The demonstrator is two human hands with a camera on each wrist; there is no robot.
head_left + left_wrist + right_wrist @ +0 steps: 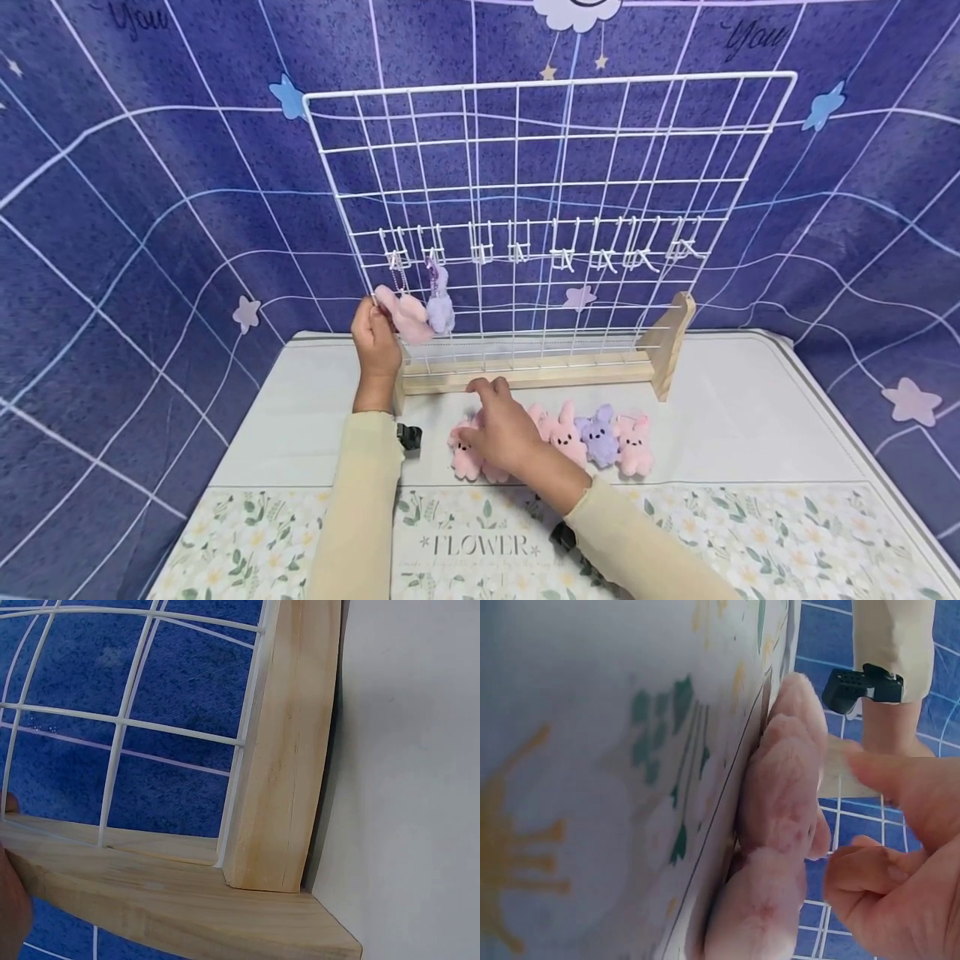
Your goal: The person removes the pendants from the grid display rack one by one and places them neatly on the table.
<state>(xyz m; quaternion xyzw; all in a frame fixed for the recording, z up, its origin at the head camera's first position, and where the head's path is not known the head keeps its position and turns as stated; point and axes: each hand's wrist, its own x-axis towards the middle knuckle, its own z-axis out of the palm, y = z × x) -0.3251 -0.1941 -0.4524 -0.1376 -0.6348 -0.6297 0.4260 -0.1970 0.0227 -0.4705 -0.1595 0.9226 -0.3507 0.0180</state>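
At the left end of the white wire grid rack (pixel 551 82), my left hand (pixel 377 350) grips the stand's wooden side piece (pixel 172 900), its fingers bent round the edge. Beside that hand a pink plush keychain (pixel 408 315) hangs from a hook, with a lavender plush keychain (pixel 440 307) to its right. My right hand (pixel 510 437) hovers over a row of plush keychains, thumb and fingers apart and loosely bent. The leftmost pink plush bunny (pixel 465 460) shows under its thumb; others are partly hidden. In the right wrist view a gap separates the fingers from the pink plush toys (pixel 780 780).
Several white hooks (pixel 602 258) line the grid to the right. Further along the row lie a pink bunny (pixel 567 442), a lavender plush (pixel 600 439) and another pink plush (pixel 634 447). A floral mat (pixel 750 533) covers the table front; a blue patterned cloth (pixel 150 292) hangs behind.
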